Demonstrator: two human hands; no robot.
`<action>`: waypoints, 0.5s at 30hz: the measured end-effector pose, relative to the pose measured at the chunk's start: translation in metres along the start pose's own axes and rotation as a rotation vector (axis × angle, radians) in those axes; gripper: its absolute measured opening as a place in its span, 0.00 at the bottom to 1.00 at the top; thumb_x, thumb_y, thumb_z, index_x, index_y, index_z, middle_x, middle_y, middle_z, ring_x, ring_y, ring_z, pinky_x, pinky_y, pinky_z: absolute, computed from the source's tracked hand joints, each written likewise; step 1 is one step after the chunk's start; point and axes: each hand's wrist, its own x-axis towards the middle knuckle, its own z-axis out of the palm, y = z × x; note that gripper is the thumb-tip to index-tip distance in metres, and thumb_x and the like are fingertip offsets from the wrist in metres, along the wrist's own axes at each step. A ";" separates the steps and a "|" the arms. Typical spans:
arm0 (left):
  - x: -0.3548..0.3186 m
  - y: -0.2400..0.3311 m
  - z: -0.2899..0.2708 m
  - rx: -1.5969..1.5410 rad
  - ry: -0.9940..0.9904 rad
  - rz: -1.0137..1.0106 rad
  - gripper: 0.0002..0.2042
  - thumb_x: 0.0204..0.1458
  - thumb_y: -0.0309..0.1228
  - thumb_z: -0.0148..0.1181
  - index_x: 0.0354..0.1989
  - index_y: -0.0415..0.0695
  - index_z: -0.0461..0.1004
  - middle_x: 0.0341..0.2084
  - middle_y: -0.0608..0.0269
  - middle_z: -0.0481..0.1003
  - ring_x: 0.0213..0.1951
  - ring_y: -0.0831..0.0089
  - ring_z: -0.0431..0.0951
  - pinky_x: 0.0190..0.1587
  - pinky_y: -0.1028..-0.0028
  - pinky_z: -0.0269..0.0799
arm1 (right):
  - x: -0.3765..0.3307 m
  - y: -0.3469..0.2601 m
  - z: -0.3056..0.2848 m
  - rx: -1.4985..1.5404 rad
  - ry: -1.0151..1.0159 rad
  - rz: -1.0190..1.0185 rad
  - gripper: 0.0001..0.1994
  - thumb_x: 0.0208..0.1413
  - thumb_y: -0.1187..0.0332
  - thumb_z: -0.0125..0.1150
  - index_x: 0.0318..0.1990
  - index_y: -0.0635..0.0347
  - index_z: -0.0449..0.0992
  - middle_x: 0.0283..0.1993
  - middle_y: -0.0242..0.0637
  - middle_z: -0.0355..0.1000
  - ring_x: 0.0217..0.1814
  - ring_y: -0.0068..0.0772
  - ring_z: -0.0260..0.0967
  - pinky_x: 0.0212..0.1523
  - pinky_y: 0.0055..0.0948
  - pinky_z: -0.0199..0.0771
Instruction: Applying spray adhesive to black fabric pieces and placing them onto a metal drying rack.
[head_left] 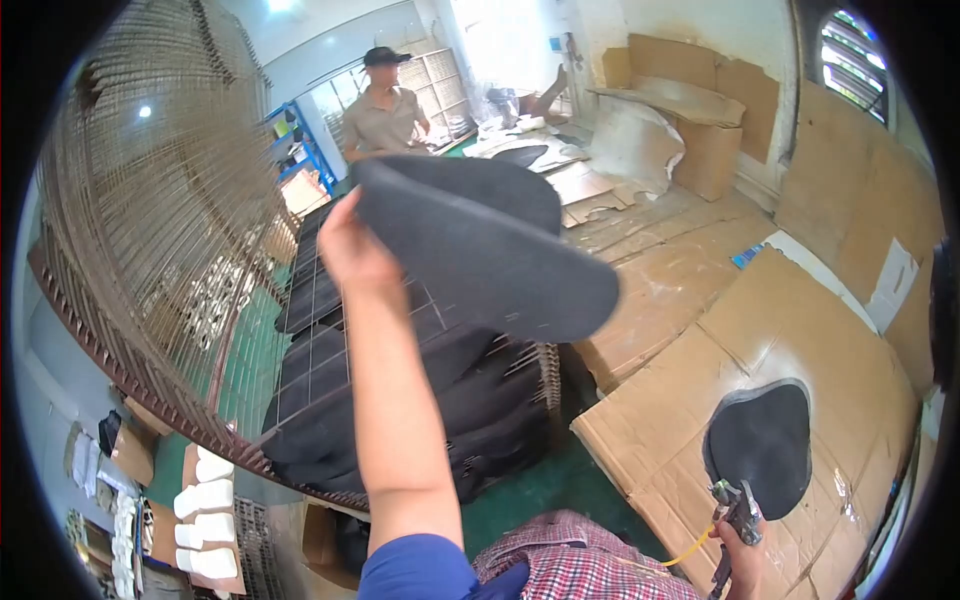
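Raised in front of me, my left hand (355,245) is closed on the left end of a curved black foam pad (490,265), which looks bent over on itself. At the lower right, my right hand (742,560) grips a spray gun (738,512) with a yellow hose (690,552). Just beyond the gun, another black pad (762,450) lies flat on a cardboard sheet (650,430), with a pale haze on the cardboard around it. Below my raised pad, several black pads (400,430) lie on a wire rack (310,360).
Tall wire rack panels (170,200) stand upright at the left. A person (385,110) in a cap is at the far end, near a table with more pads. Cardboard panels (850,190) line the right wall. White blocks (207,515) sit on a board at the lower left.
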 end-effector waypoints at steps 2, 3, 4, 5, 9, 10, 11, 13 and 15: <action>-0.034 0.040 -0.039 0.103 0.201 0.130 0.13 0.48 0.27 0.50 0.41 0.35 0.72 0.38 0.52 0.76 0.39 0.59 0.77 0.49 0.63 0.70 | 0.007 0.001 0.010 -0.019 -0.022 -0.018 0.16 0.43 0.79 0.56 0.44 0.68 0.69 0.32 0.35 0.71 0.29 0.24 0.70 0.32 0.24 0.74; -0.059 0.066 -0.049 0.176 0.338 0.229 0.13 0.47 0.28 0.50 0.41 0.36 0.72 0.38 0.53 0.76 0.40 0.60 0.76 0.49 0.63 0.70 | 0.011 0.000 0.014 -0.029 -0.055 -0.042 0.18 0.43 0.79 0.56 0.45 0.68 0.69 0.32 0.35 0.71 0.29 0.24 0.70 0.32 0.24 0.74; -0.082 0.087 -0.063 0.242 0.476 0.320 0.13 0.47 0.28 0.51 0.41 0.37 0.72 0.38 0.54 0.76 0.40 0.60 0.76 0.49 0.62 0.70 | 0.015 0.000 0.018 -0.035 -0.071 -0.039 0.18 0.43 0.79 0.56 0.45 0.68 0.69 0.32 0.35 0.71 0.29 0.24 0.70 0.32 0.24 0.74; -0.103 0.108 -0.087 0.283 0.518 0.372 0.14 0.46 0.28 0.51 0.41 0.37 0.72 0.39 0.54 0.75 0.41 0.60 0.76 0.48 0.63 0.70 | 0.019 0.000 0.022 -0.037 -0.094 -0.019 0.18 0.43 0.79 0.56 0.46 0.68 0.68 0.33 0.35 0.70 0.30 0.24 0.70 0.33 0.24 0.75; -0.200 0.187 -0.204 0.377 0.895 0.674 0.17 0.45 0.24 0.50 0.47 0.34 0.67 0.41 0.55 0.71 0.44 0.63 0.72 0.49 0.63 0.68 | 0.029 0.002 0.037 -0.011 -0.209 0.017 0.19 0.42 0.80 0.56 0.46 0.67 0.68 0.33 0.34 0.69 0.34 0.23 0.68 0.36 0.25 0.76; -0.216 0.191 -0.220 0.317 1.146 0.758 0.19 0.45 0.22 0.49 0.48 0.34 0.65 0.41 0.55 0.70 0.45 0.63 0.71 0.50 0.65 0.67 | 0.028 0.002 0.041 -0.012 -0.207 0.025 0.19 0.42 0.80 0.56 0.46 0.67 0.68 0.33 0.34 0.69 0.34 0.23 0.68 0.36 0.25 0.76; -0.225 0.176 -0.211 0.494 1.293 0.898 0.19 0.45 0.20 0.49 0.49 0.34 0.64 0.41 0.55 0.69 0.45 0.64 0.70 0.50 0.66 0.66 | 0.027 0.002 0.045 -0.045 -0.200 0.043 0.19 0.42 0.80 0.57 0.47 0.67 0.68 0.33 0.33 0.69 0.34 0.23 0.68 0.35 0.25 0.75; -0.239 0.136 -0.200 0.686 1.424 1.021 0.20 0.45 0.18 0.48 0.50 0.33 0.63 0.41 0.56 0.68 0.45 0.65 0.70 0.51 0.68 0.66 | 0.027 0.005 0.045 -0.078 -0.178 0.070 0.20 0.42 0.79 0.57 0.47 0.67 0.68 0.33 0.33 0.69 0.34 0.22 0.68 0.35 0.25 0.75; -0.246 0.098 -0.207 1.079 1.186 1.008 0.20 0.45 0.16 0.49 0.50 0.35 0.64 0.42 0.57 0.68 0.45 0.68 0.69 0.49 0.70 0.66 | 0.032 0.012 0.036 -0.115 -0.225 0.065 0.21 0.42 0.79 0.58 0.48 0.65 0.68 0.33 0.31 0.69 0.34 0.21 0.67 0.35 0.24 0.74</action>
